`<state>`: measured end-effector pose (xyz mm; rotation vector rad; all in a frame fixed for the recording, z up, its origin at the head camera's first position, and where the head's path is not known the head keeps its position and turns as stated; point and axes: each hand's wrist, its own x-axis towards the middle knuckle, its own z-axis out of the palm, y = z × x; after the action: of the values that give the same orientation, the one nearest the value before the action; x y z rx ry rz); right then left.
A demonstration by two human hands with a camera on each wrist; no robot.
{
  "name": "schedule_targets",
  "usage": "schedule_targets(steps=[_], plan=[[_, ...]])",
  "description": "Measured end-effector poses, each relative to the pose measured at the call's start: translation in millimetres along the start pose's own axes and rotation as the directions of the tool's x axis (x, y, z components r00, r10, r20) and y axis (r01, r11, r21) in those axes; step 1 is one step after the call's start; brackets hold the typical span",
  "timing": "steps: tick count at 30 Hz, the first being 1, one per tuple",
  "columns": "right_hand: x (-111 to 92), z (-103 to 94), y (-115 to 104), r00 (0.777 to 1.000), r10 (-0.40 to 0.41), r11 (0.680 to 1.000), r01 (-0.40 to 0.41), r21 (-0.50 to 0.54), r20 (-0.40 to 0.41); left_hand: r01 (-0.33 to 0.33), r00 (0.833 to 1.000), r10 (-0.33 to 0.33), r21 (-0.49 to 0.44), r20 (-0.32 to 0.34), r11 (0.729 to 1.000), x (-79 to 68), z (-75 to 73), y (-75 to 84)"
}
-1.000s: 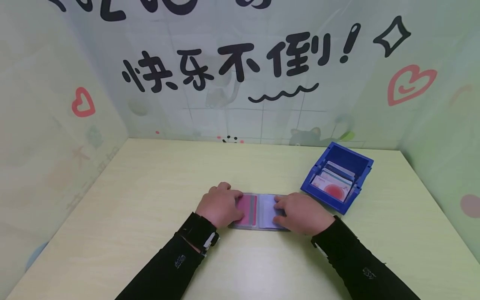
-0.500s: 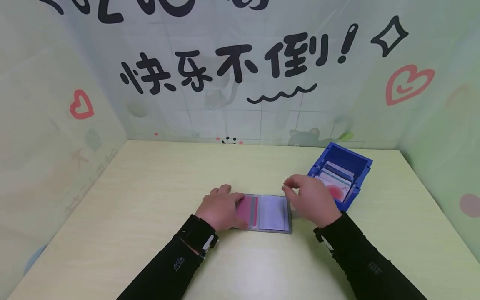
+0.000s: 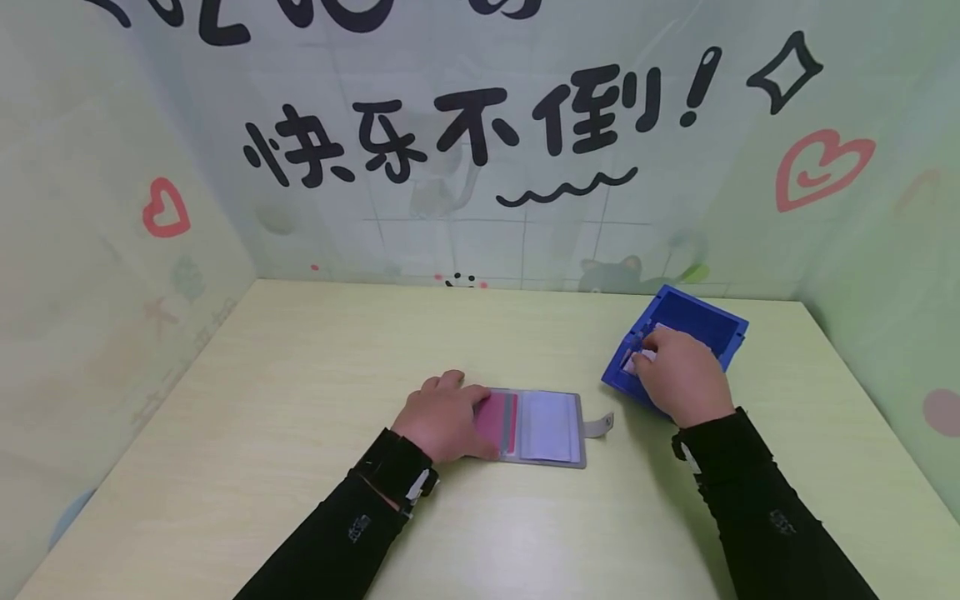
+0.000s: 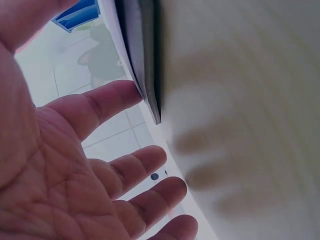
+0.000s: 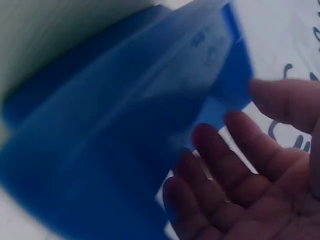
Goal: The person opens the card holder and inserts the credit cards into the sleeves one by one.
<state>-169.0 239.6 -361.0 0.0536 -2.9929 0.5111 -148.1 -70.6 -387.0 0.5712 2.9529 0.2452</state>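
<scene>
An opened card holder [image 3: 547, 425] with clear sleeves lies flat on the table, a pink insert in its left half. My left hand [image 3: 442, 417] rests at its left end, thumb and index finger on the holder. In the left wrist view the index fingertip touches the holder's edge [image 4: 145, 60], while the other fingers extend past it. Over a blue box [image 3: 697, 321] is my right hand [image 3: 686, 379], thumb and fingers apart, covering most of the cards [image 3: 636, 362] inside. The right wrist view shows loosely bent fingers beside the box wall [image 5: 100, 135], nothing visibly between them.
A short grey strap [image 3: 598, 426] with a snap sticks out from the holder's right side. The pale wooden table [image 3: 322, 358] is enclosed by printed cloth walls [image 3: 480, 242] at the back and both sides.
My right hand has left the holder's right half and moved right to the blue box, uncovering the strap. My left hand has stayed on the holder.
</scene>
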Motion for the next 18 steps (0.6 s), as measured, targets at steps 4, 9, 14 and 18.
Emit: schedule_targets(steps=[4,9,14,18], plan=[[0,5.9,6,0.999,-0.004,0.995,0.008,-0.100,0.035,0.001,1.000,-0.001,0.001,0.003,1.000,-0.2,-0.1,0.6],[-2,9.8,7,0.999,0.012,0.988,-0.006,-0.155,0.043,-0.002,1.000,0.002,0.004,0.001,1.000,-0.5,-0.2,1.8],[-2,10.1,5,0.997,0.008,0.978,0.007,-0.211,0.073,0.001,1.000,-0.001,0.004,0.008,1.000,-0.8,-1.2,2.8],[-3,11.8,4,0.995,-0.019,0.966,0.043,-0.256,0.097,0.000,1.000,0.000,0.007,0.015,1.000,-0.8,-1.7,2.8]])
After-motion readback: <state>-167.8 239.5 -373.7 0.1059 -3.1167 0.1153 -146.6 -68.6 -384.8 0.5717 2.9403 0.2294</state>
